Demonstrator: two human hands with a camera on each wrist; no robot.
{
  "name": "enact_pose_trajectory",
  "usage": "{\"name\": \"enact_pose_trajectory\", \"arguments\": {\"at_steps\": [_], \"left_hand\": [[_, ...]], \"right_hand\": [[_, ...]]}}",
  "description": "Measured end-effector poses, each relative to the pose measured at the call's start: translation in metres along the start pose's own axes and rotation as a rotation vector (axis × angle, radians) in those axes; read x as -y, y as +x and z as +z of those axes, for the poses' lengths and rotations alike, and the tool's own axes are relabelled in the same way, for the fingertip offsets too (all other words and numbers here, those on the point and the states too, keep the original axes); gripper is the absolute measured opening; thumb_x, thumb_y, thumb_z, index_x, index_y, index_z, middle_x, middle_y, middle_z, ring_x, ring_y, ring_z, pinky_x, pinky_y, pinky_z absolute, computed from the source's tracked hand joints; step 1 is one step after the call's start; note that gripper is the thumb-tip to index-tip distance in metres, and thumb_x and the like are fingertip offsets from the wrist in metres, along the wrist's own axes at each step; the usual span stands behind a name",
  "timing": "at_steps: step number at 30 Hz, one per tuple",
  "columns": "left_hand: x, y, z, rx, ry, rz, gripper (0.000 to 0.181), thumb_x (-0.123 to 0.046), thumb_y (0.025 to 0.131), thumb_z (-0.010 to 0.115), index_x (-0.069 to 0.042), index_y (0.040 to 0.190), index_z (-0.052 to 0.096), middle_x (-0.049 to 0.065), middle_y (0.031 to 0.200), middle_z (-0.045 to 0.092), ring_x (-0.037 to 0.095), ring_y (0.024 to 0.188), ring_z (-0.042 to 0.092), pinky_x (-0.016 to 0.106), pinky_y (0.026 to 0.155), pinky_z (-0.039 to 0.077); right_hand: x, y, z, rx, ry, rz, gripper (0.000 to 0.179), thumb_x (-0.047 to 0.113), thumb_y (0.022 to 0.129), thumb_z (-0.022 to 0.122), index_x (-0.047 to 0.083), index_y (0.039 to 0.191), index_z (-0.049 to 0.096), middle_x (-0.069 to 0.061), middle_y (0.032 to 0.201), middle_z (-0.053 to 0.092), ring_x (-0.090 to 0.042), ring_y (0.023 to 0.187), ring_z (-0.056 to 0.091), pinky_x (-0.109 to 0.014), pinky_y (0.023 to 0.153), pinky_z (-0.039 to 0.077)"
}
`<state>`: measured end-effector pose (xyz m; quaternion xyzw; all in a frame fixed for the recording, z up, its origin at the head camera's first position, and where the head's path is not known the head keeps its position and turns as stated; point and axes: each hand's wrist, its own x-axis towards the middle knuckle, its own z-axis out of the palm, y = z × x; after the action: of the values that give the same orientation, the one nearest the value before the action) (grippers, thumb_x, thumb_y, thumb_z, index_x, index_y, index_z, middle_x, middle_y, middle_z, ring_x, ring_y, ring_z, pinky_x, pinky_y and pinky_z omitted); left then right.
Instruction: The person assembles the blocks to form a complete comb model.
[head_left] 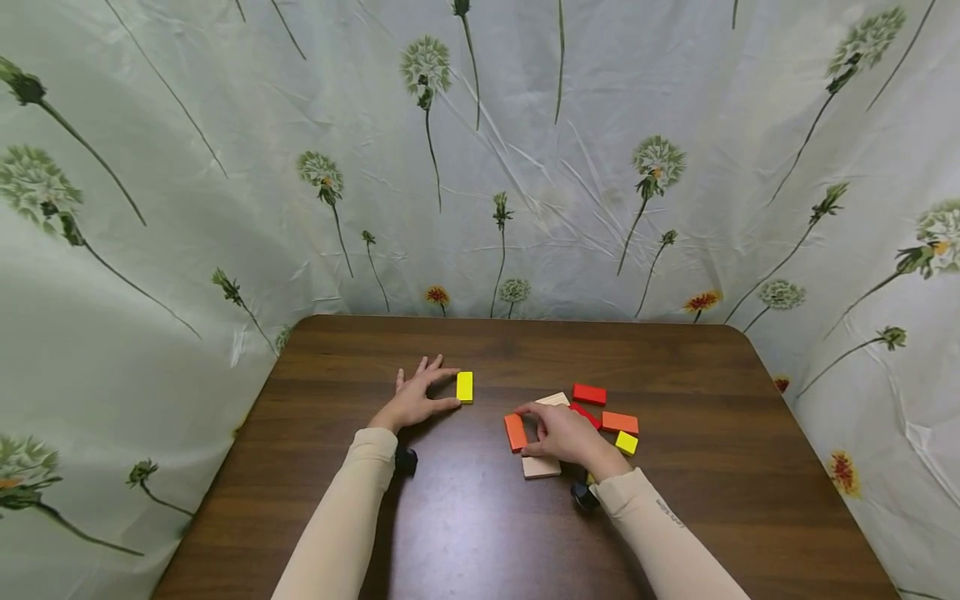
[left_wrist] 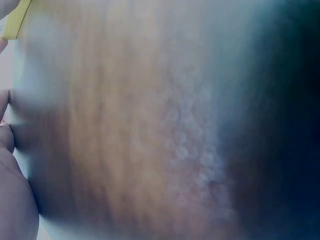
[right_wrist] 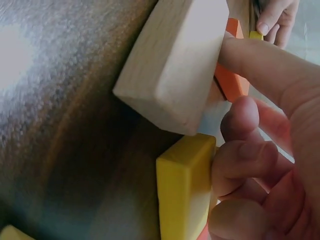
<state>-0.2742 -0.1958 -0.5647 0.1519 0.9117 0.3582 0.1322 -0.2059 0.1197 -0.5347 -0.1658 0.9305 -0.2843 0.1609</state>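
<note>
On the left of the table, my left hand (head_left: pixel 414 402) pinches an upright-lying yellow block (head_left: pixel 465 387) between thumb and index finger, other fingers spread. The left wrist view catches only a corner of that yellow block (left_wrist: pixel 18 19) and blurred tabletop. My right hand (head_left: pixel 567 435) holds an orange block (head_left: pixel 515 433) by its two ends with thumb and index finger. In the right wrist view the thumb meets this orange block (right_wrist: pixel 232 80) behind a plain wooden block (right_wrist: pixel 175 65). A yellow block (right_wrist: pixel 185 185) lies beside the curled fingers there.
Around the right hand lie two plain wooden blocks, one in front (head_left: pixel 542 468) and one behind (head_left: pixel 553 399). Two red blocks (head_left: pixel 589 394), another orange block (head_left: pixel 620 422) and a small yellow block (head_left: pixel 626 443) lie to its right. A flower-printed curtain (head_left: pixel 480 167) hangs behind the brown table (head_left: pixel 465 533).
</note>
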Motion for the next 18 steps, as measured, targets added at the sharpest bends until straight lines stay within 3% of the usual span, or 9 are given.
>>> {"name": "enact_pose_trajectory", "arguments": {"at_steps": [18], "left_hand": [[0.002,-0.001,0.0,-0.004,0.003,0.004,0.067,-0.044,0.099,0.078,-0.029,0.159,0.054,0.01,0.182,0.017,0.039,0.17,-0.001,0.073,0.127,-0.016]], "right_hand": [[0.011,0.007,0.0,-0.014,0.05,0.007,0.057,0.03,0.086,0.092,0.017,0.137,0.07,0.006,0.069,0.054,-0.009,0.061,0.047,-0.023,0.056,0.034]]}}
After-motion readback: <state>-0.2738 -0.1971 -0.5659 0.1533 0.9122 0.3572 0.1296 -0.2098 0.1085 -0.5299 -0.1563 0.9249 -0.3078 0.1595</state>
